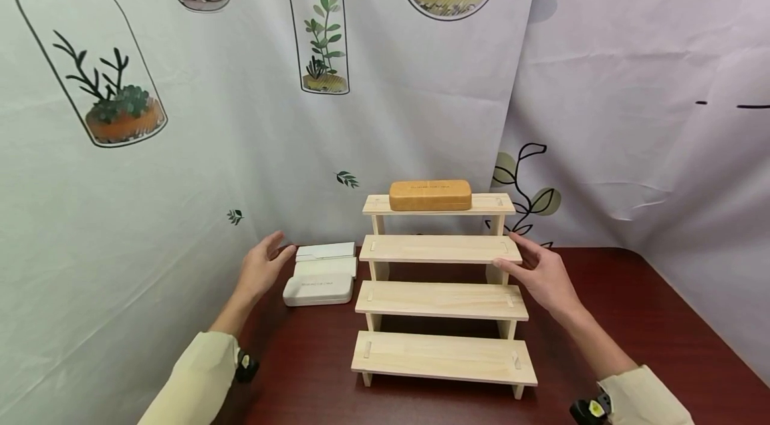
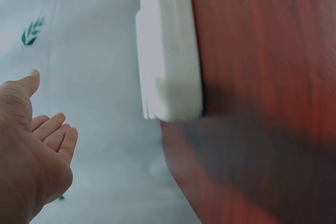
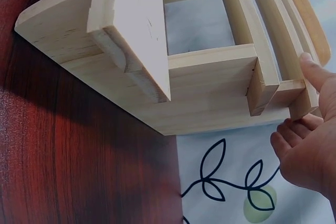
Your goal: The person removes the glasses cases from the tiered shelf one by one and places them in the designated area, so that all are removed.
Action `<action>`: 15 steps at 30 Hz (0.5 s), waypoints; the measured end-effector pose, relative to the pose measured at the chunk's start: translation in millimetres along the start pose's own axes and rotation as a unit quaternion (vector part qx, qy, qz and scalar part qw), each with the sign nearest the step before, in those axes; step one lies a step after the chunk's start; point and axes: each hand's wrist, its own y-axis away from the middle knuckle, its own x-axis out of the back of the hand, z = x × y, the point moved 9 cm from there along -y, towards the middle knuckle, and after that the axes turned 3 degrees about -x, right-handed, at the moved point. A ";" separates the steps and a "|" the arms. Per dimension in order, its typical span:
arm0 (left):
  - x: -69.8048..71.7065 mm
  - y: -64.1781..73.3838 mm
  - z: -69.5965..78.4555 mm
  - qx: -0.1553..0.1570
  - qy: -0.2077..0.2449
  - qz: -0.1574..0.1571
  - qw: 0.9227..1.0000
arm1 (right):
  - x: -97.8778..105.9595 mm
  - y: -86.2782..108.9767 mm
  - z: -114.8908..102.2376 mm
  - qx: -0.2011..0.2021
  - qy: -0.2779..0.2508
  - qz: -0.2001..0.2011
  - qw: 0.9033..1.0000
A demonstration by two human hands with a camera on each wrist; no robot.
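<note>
A pale wooden stepped stand [image 1: 445,298] with several shelves stands on the dark red table. My right hand [image 1: 544,278] holds the right end of the second shelf from the top, thumb at its front edge and fingers toward the back. The right wrist view shows the thumb on the shelf and the fingertips [image 3: 291,132] lower down beside it. On the top shelf lies a tan glasses case [image 1: 430,195]. My left hand [image 1: 263,268] is raised, holding nothing, left of a white glasses case [image 1: 319,289]. In the left wrist view its fingers are loosely bent.
Behind the white case lie two flat pale boxes or cases, one cream [image 1: 325,267] and one white [image 1: 325,250]. A white curtain [image 1: 252,111] printed with plants in bottles hangs behind and at the left of the table [image 1: 289,358].
</note>
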 end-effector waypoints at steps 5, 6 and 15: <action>-8.7 -7.9 21.7 -0.017 0.015 0.001 1.000 | -0.7 1.2 0.9 -0.002 -0.007 0.001 1.000; -10.6 -9.3 26.2 -0.022 0.018 0.003 1.000 | -0.8 1.3 0.8 -0.002 -0.008 0.001 1.000; -29.3 -13.8 64.1 -0.055 0.070 -0.001 0.996 | -0.8 0.0 -1.5 -0.001 -0.002 -0.003 1.000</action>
